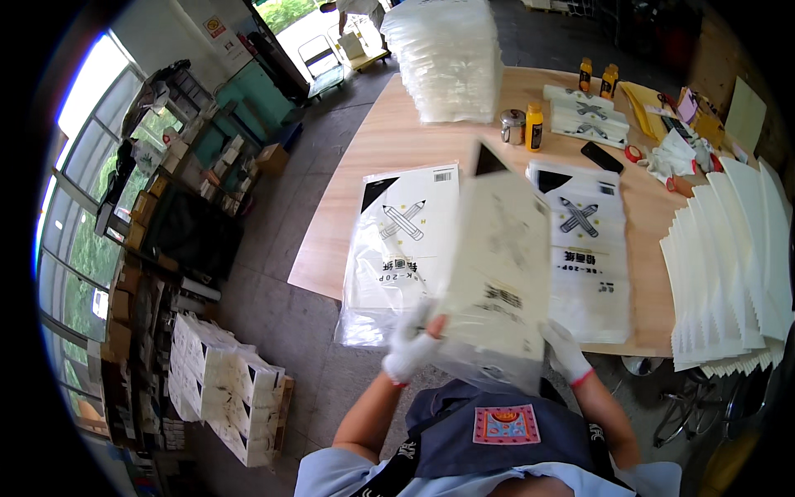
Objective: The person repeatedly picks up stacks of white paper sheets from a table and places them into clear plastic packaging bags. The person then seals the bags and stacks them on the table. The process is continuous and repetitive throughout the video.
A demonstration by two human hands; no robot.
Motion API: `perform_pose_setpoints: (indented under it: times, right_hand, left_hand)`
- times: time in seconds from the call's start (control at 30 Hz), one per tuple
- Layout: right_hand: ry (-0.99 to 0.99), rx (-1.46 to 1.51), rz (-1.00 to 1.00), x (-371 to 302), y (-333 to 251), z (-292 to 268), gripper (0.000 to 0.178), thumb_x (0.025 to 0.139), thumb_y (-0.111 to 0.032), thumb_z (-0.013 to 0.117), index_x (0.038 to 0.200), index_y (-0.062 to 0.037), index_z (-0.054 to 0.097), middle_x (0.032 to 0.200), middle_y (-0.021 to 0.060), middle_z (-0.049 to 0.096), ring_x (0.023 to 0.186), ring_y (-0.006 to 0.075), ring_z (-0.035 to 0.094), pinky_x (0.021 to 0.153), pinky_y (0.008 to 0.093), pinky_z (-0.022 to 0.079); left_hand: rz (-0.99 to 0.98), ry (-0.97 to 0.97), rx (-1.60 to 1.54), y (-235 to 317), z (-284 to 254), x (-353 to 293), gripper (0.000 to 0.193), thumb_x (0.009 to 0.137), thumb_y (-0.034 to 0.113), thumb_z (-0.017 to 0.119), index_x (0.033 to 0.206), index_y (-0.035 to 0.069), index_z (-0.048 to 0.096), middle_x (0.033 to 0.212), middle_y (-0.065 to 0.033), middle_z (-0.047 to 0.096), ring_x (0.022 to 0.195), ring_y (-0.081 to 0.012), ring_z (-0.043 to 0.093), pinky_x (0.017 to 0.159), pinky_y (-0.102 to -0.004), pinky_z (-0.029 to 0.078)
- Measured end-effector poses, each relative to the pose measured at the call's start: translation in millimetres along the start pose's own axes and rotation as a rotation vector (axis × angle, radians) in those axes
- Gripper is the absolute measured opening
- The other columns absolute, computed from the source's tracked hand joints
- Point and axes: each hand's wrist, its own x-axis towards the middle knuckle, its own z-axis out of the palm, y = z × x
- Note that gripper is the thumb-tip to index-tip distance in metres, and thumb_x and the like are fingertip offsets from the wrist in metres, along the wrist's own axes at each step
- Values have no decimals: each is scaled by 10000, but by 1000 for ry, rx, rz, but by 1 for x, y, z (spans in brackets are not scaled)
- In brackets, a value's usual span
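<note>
Both my hands wear white gloves, and the left glove leaves bare fingertips. Between them I hold a clear plastic bag of cream paper (497, 257), tilted up over the table's near edge and blurred by motion. My left hand (412, 346) grips its lower left edge. My right hand (566, 353) is at its lower right edge, fingers partly hidden. On the table to the left lies a bagged paper pack (402, 236) printed with crossed pencils and a black corner. To the right lies a pile of printed clear bags (590, 265).
The wooden table (335, 215) bears a tall stack of clear bags (443, 62), orange bottles (534, 128), a metal jar (512, 127), a phone (602, 156) and fanned cream sheets (720, 265). Packed bundles (224, 389) stand on the floor at left. Another person (358, 10) bends near carts at the doorway.
</note>
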Motion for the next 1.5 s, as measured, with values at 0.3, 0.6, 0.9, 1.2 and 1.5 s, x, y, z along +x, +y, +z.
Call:
perform_pose_setpoints:
  times: [0.3, 0.6, 0.9, 1.2, 1.5]
  right_hand:
    - [-16, -1018, -193, 132, -15, 147, 411, 883, -421, 568, 802, -19, 579, 671, 111, 569, 623, 237, 531, 624, 400, 412]
    - [-118, -710, 96, 46, 8, 138, 332, 854, -232, 664, 1046, 8, 539, 822, 101, 659, 675, 132, 617, 625, 277, 505]
    - [111, -510, 115, -52, 27, 18, 217, 924, -180, 557, 1051, -5, 543, 874, 117, 659, 686, 143, 620, 625, 267, 512]
    - [212, -751, -96, -84, 18, 4, 178, 918, -172, 554, 1016, -24, 573, 890, 87, 671, 752, 143, 634, 712, 284, 498]
    - [385, -477, -125, -113, 36, -33, 172, 925, -141, 546, 1037, -10, 556, 885, 85, 662, 758, 126, 623, 698, 250, 499]
  left_hand:
    - [224, 420, 802, -43, -159, 101, 322, 899, 251, 557, 1155, 56, 550, 856, -92, 641, 780, -213, 626, 688, -345, 508]
    - [25, 105, 920, -64, -146, 98, 633, 895, 411, 464, 1446, 156, 281, 1397, -141, 413, 1144, -391, 517, 931, -422, 436]
    - [839, 4, 971, -3, -27, 93, 535, 832, 239, 633, 1321, 126, 448, 1320, -166, 480, 1220, -338, 460, 994, -403, 398]
    - [537, -742, 815, -67, 218, 87, 274, 790, 281, 661, 1002, 111, 624, 983, -138, 649, 1007, -314, 577, 837, -402, 464]
    - [649, -687, 1014, -73, 254, 80, 297, 712, 338, 729, 901, 131, 633, 941, -95, 630, 956, -296, 575, 810, -406, 464]
